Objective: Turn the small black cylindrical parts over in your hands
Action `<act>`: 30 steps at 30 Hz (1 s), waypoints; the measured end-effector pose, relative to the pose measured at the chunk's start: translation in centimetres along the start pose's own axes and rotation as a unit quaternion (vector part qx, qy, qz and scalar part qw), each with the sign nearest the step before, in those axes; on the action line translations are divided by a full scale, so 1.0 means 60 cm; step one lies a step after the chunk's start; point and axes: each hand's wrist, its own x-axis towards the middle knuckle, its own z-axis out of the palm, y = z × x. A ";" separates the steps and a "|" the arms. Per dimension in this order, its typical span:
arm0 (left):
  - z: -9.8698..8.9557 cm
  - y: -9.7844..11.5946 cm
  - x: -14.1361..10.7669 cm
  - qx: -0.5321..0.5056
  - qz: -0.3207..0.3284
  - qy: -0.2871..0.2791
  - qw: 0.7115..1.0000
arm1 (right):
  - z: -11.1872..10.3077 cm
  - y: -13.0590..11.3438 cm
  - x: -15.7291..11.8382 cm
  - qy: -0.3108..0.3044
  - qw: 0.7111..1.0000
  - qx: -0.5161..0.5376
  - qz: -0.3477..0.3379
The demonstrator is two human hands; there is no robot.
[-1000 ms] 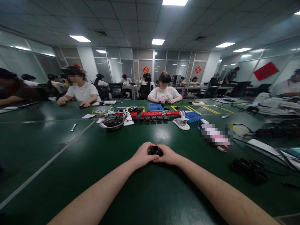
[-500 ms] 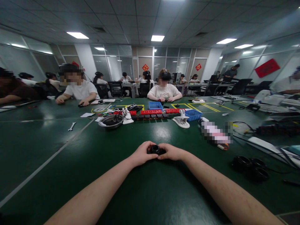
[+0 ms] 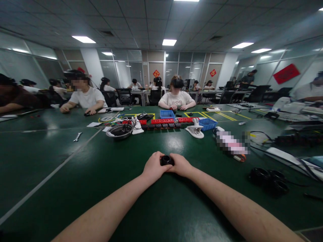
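Between my two hands is a small black ring-shaped part [image 3: 166, 162] with a round opening facing up; its exact kind is unclear. My left hand [image 3: 154, 166] curls round its left side, with the thumb along the near edge. From the right, my right hand [image 3: 182, 165] grips the same part, its fingers partly hidden behind it. The thumbs come together in front of it. Both hands are low over the green table [image 3: 161, 208]. Several similar black ring-shaped parts [image 3: 268, 179] sit in a cluster to the right.
Farther forward are a metal bowl [image 3: 119, 131], red power strips [image 3: 163, 121], a white clamp [image 3: 195, 129] and blue bins [image 3: 208, 123]. A wrench [image 3: 77, 136] lies at left. Cables and a white device [image 3: 287, 157] are at right. Co-workers sit across the table.
My hands have shifted their hold on the black part. The right fingers have moved and the thumbs now lie closer together in front. The part stays in nearly the same place.
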 end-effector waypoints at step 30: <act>-0.024 -0.014 0.015 -0.060 0.077 -0.121 0.988 | -0.035 0.028 0.003 -0.171 0.931 0.305 -0.110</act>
